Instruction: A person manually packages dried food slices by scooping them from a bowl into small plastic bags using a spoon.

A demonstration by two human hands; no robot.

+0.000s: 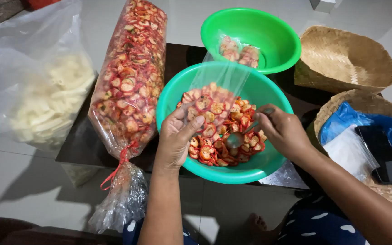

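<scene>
We hold a clear bag (218,86) open over the teal bowl (178,97) with left hand (178,136) fingers pinching its mouth, so our right hand (283,131), closed around a spoon (237,138), can scoop red chips (214,152) in.

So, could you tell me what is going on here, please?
A person sits at a dark table. The left hand holds a small clear bag open over a teal bowl of red chips, while the right hand holds a spoon in the chips. A filled bag lies in the green bowl behind.
</scene>
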